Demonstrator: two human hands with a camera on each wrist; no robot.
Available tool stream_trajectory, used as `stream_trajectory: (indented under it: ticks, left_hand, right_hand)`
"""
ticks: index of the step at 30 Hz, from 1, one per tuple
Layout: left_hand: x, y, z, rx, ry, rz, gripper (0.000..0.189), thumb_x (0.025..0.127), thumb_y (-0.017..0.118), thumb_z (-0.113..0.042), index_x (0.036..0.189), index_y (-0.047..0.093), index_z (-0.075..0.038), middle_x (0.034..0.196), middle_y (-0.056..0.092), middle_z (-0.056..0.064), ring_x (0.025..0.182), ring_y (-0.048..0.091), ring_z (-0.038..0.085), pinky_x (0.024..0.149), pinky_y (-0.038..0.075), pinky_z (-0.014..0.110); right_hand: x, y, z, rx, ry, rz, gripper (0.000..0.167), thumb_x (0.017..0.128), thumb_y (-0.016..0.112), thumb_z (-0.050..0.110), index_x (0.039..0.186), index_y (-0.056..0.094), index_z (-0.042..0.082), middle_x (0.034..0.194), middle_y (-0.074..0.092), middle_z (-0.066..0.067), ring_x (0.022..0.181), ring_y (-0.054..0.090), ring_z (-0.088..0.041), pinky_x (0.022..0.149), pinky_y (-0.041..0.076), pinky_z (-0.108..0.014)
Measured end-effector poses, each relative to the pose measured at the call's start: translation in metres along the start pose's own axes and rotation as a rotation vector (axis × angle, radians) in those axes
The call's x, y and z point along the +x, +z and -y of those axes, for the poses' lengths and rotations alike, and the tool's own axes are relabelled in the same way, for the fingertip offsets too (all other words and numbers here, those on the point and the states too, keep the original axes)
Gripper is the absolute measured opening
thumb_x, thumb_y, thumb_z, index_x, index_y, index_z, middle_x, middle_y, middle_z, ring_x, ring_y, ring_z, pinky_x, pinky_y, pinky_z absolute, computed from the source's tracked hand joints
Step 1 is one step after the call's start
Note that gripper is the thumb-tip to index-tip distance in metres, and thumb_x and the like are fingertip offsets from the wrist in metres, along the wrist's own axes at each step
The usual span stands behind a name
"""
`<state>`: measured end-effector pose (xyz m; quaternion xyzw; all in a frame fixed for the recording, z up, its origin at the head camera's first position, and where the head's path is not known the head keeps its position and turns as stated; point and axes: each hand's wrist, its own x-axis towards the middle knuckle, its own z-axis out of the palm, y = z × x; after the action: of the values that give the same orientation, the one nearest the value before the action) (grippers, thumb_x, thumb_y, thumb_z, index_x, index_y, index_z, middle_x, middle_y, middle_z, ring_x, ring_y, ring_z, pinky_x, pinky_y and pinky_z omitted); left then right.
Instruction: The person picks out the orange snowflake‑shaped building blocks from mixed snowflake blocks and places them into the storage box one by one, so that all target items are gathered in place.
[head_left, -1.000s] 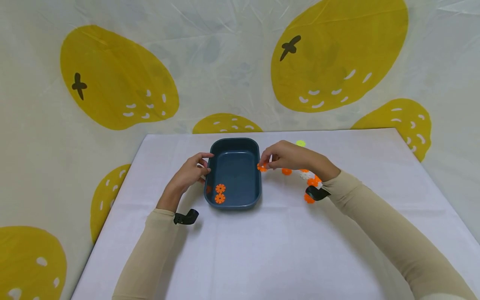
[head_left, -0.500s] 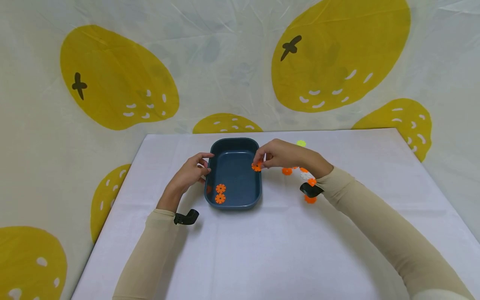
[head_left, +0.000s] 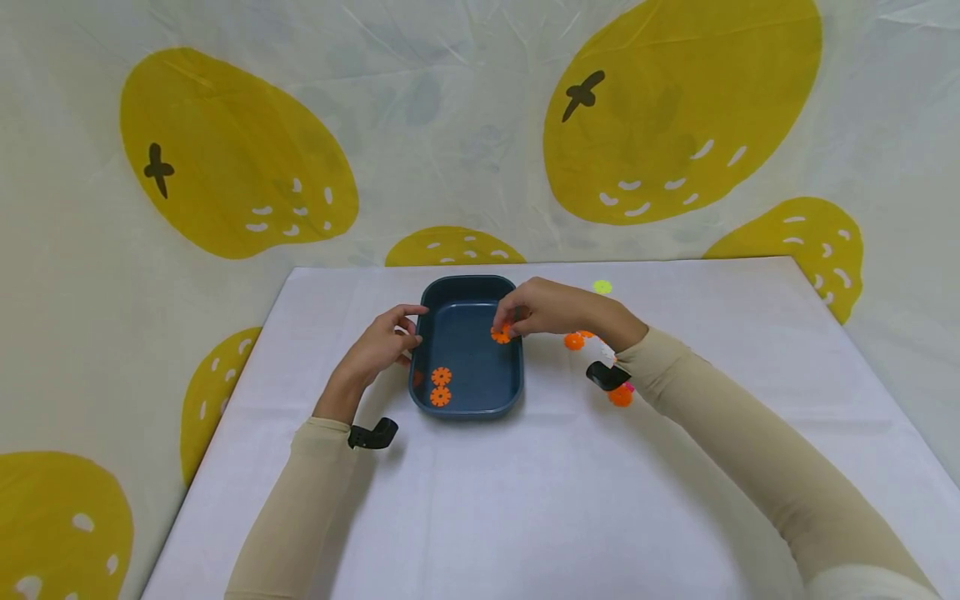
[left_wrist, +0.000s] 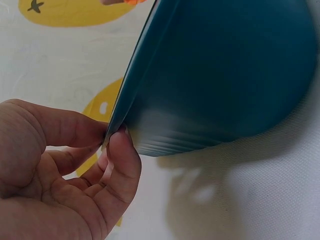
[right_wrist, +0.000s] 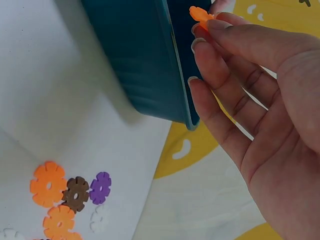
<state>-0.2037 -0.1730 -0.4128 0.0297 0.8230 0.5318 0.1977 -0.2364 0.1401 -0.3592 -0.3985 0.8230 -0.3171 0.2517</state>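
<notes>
A dark blue plastic tray (head_left: 472, 412) stands on the white-covered table. My left hand (head_left: 381, 343) holds its left rim; in the left wrist view the thumb and fingers (left_wrist: 124, 160) pinch that rim. Over the tray's right side, my right hand (head_left: 551, 308) pinches an orange notched plastic disc (head_left: 501, 334), shaped like a flower. The right wrist view shows this held disc (right_wrist: 201, 16) between thumb and fingertips, close above the tray's rim. Inside the tray, two orange flower discs (head_left: 441, 387) lie near its front left corner.
Right of the tray lie loose flower discs: orange (head_left: 574, 342), yellow-green (head_left: 602, 287), and, in the right wrist view, brown (right_wrist: 76, 194), purple (right_wrist: 100, 188) and white ones. The right forearm (head_left: 720, 417) passes over some. A patterned cloth (head_left: 450, 150) hangs behind the table.
My right hand has moved left with the orange flower disc, from beside the tray's right rim to over its inside. The left hand and the tray have stayed in place.
</notes>
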Motion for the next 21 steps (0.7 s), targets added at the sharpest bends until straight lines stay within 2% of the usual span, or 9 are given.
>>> stream_trajectory:
  ticks: [8,15,21]
  left_hand:
    - [0.0,-0.001,-0.001,-0.004,-0.002,0.006,0.051,0.1,0.056,-0.001,0.149,0.046,-0.01,0.104,0.044,0.012,0.088,0.052,0.027,0.067,0.056,0.037]
    - [0.0,-0.001,-0.002,-0.007,-0.017,0.006,0.052,0.1,0.056,-0.001,0.15,0.046,-0.01,0.105,0.044,0.012,0.089,0.052,0.028,0.068,0.056,0.036]
    - [0.0,-0.001,-0.002,-0.005,-0.025,0.006,0.052,0.1,0.056,-0.001,0.15,0.046,-0.009,0.105,0.044,0.012,0.09,0.052,0.028,0.068,0.056,0.036]
  right_hand:
    - [0.01,0.001,0.0,-0.05,0.017,0.011,0.018,0.096,0.07,0.01,0.112,0.076,0.014,0.101,0.074,0.002,0.088,0.064,-0.015,0.08,0.056,-0.03]
    - [0.018,0.001,-0.002,-0.086,0.017,0.016,0.017,0.095,0.071,0.01,0.111,0.076,0.015,0.1,0.073,0.002,0.086,0.063,-0.016,0.077,0.057,-0.029]
    - [0.026,0.001,-0.001,-0.099,0.014,0.037,0.017,0.095,0.071,0.009,0.11,0.076,0.015,0.102,0.073,0.001,0.09,0.064,-0.015,0.079,0.057,-0.029]
